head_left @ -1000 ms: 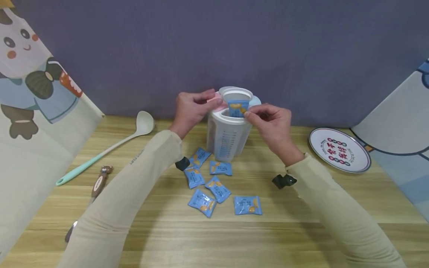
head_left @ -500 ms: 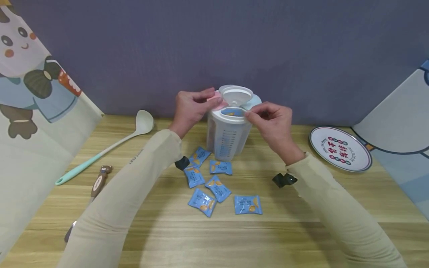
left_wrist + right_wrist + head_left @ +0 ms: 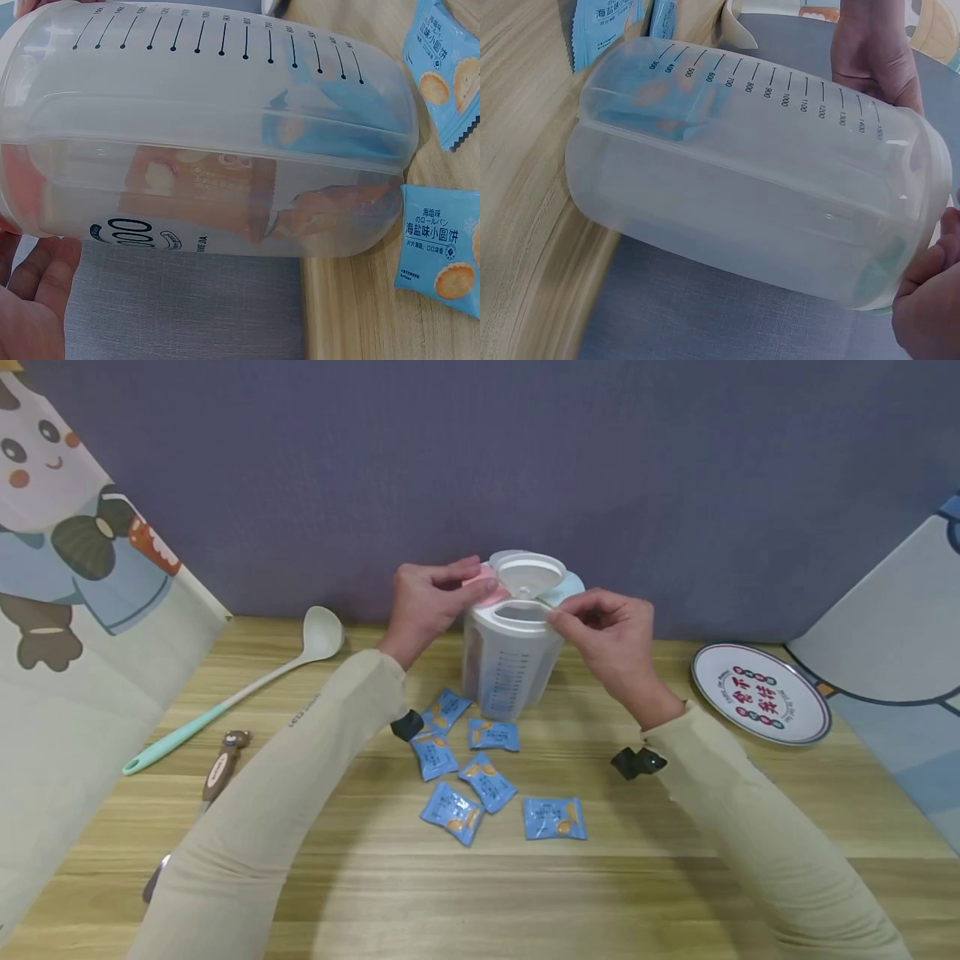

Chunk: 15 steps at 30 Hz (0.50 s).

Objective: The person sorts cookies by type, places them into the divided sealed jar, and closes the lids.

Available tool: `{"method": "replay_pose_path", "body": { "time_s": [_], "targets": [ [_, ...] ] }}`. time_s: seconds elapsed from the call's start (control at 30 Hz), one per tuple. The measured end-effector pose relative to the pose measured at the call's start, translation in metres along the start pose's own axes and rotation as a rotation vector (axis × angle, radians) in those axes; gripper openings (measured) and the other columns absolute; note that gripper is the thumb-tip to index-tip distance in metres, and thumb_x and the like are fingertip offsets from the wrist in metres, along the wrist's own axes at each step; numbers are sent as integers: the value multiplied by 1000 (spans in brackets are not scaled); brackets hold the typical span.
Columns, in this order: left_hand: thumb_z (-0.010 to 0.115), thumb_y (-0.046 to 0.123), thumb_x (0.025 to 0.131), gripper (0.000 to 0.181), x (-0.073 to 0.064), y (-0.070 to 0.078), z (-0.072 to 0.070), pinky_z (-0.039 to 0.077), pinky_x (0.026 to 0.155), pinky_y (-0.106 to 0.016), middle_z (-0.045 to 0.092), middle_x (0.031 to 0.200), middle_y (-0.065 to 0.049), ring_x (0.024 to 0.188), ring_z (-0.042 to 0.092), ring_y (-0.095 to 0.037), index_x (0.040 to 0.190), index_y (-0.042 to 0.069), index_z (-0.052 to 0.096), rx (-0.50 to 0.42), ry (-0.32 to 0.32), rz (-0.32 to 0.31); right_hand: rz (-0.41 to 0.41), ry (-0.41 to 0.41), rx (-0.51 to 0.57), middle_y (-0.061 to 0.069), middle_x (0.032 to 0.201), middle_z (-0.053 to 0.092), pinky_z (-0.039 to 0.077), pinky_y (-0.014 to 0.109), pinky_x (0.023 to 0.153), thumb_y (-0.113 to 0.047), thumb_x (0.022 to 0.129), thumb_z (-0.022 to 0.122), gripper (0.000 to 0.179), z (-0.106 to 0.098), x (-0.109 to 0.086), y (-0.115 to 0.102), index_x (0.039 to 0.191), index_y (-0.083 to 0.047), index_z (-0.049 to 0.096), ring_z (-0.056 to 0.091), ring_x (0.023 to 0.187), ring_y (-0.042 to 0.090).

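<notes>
A clear, divided storage container (image 3: 508, 664) stands upright on the table, its white front flap (image 3: 531, 575) raised over an opening. My left hand (image 3: 431, 607) grips the rim beside the pink flap (image 3: 491, 587), thumb on top. On the other side, my right hand (image 3: 613, 631) pinches the rim near the pale blue flap (image 3: 567, 587). Through the wall, blue biscuit packets (image 3: 656, 97) show low in the front compartment. Brown-orange packets (image 3: 199, 184) lie in the compartment under the pink flap. Several blue biscuit packets (image 3: 487, 782) are spread on the table before the container.
A ladle (image 3: 322, 635) with a mint handle lies at the left. Near it is a brown bear-handled utensil (image 3: 221, 768), partly covered by my left forearm. A white plate (image 3: 761, 693) with red lettering sits at the right. A grey-blue wall (image 3: 480, 460) rises behind.
A blue biscuit packet that stuck up from the front opening has dropped down inside the container. Both hands have stayed nearly still at the rim.
</notes>
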<state>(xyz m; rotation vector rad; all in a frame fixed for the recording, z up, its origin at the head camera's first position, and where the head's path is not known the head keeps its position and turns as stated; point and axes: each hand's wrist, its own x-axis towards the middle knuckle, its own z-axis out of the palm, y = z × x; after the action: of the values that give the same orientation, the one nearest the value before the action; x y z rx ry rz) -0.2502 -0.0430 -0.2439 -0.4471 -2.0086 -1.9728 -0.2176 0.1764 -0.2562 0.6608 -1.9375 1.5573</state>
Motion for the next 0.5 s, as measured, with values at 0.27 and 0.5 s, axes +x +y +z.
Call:
{"method": "replay_pose_path", "body": {
  "time_s": [0.27,0.5],
  "targets": [
    [83,8,73,29,4,-8,0,52,81,-26,68,102,-15,97,66,-17,95,-8,71,-24,1,11,10,-53,81,11,74,67,47,19,53,10,76,73,4,-4,0,-2,79,6,71,57,60,11],
    [86,15,69,31,15,-31,0,53,81,-25,70,100,-10,95,66,-15,93,-2,74,-45,6,26,3,-128,162,17,78,67,48,20,57,13,77,71,5,-13,-12,-4,81,12,69,59,68,16]
  ]
}}
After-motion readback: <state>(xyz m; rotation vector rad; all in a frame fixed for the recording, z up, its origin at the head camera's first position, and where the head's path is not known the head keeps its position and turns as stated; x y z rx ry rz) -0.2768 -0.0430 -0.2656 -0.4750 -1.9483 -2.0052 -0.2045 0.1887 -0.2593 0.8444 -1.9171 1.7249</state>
